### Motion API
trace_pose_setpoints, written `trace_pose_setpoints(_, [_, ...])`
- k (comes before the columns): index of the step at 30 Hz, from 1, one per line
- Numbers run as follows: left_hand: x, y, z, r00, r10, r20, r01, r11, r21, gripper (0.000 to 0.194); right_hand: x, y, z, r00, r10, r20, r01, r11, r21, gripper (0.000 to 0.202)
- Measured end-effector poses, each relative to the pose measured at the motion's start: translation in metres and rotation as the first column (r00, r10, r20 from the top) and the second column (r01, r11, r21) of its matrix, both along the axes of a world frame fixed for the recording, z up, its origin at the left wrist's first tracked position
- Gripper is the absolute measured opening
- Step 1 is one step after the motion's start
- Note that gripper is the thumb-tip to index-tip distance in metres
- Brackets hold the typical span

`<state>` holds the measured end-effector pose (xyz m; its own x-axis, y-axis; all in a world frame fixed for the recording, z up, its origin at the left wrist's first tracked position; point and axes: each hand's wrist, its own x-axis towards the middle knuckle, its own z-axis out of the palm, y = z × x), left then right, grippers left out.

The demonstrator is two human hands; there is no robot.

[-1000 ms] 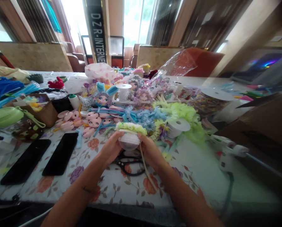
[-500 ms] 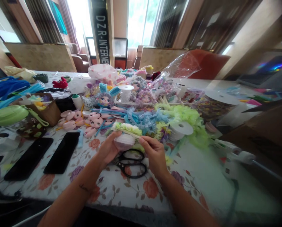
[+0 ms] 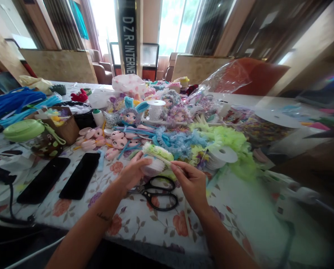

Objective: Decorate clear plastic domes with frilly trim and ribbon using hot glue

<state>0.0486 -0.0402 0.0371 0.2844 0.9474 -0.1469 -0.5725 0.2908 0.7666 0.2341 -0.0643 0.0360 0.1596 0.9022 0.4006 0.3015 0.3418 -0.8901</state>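
Observation:
My left hand is closed around a rounded white piece whose upper edge carries a pale green and white ruffled trim. Thumb and fingertips of my right hand pinch a thin pale strip at the right end of that trim. From below the right hand a narrow pale length hangs down over the cloth. Black-handled scissors lie on the flowered tablecloth just under both hands, with their blades partly hidden by the left hand.
Two black phones lie at left, near a green-lidded jar. Behind my hands are doll faces, blue ruffles, lime-green ruffles and a white spool. A blurred white tool stands at right.
The view has turned slightly left, so everything sits further right in the picture. Both hands keep their hold on the white piece and strip, with the right hand slightly shifted.

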Motion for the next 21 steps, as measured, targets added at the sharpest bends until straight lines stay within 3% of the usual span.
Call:
trace_pose_setpoints(8, [-0.002, 0.0, -0.006, 0.998, -0.054, -0.04, 0.055, 0.998, 0.02, 0.063, -0.001, -0.002, 0.005, 0.999, 0.006, 0.05, -0.006, 1.0, 0.006, 0.019])
trace_pose_setpoints(15, [0.0, -0.002, 0.002, 0.998, -0.062, -0.022, 0.061, 0.997, -0.048, 0.07, -0.006, -0.008, 0.006, 0.99, -0.063, 0.125, 0.054, 0.995, 0.079, 0.018])
trace_pose_setpoints(21, [0.001, 0.0, 0.001, 0.998, -0.057, 0.042, 0.06, 0.995, -0.085, 0.046, -0.007, -0.01, 0.004, 0.984, -0.068, 0.164, 0.055, 0.995, 0.083, 0.019])
